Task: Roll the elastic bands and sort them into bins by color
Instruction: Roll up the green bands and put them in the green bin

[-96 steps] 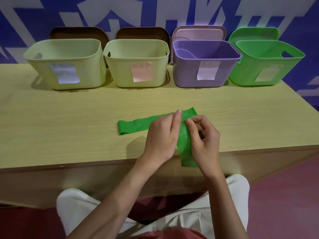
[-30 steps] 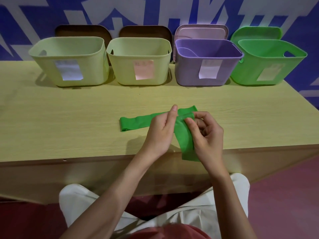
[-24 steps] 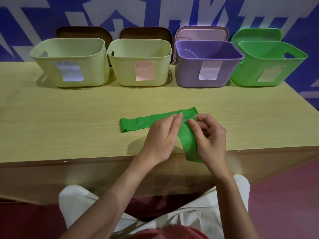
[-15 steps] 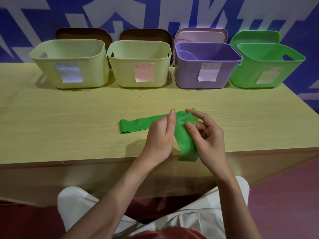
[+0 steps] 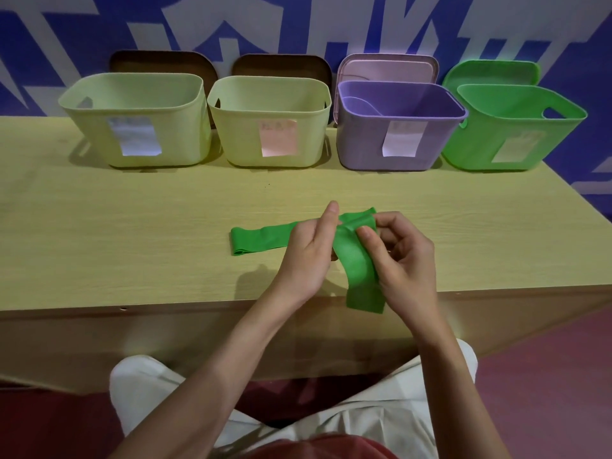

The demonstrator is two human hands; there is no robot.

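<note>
The flat, wide green elastic band (image 5: 261, 238) bends at a corner under both hands; one limb runs leftward along the pale wooden worktop (image 5: 132, 233) and ends in a folded loop well to the left of the left hand (image 5: 306, 256), while the other limb drops toward the person and hangs just past the worktop's near edge; the bend sits between the two grips, so the long limb's axis lies across the body, away from the right hand (image 5: 402, 260); the left hand is nearer that free length; the right hand's thumb and curled fingers pinch the band at the bend; the left hand's grip closes on it from the other side, forefinger raised; rolling seems barely begun; the band looks thin, matte and limp, doubled on itself; the green plastic bin (image 5: 510, 127) stands far right at the back of the worktop, well apart.
</note>
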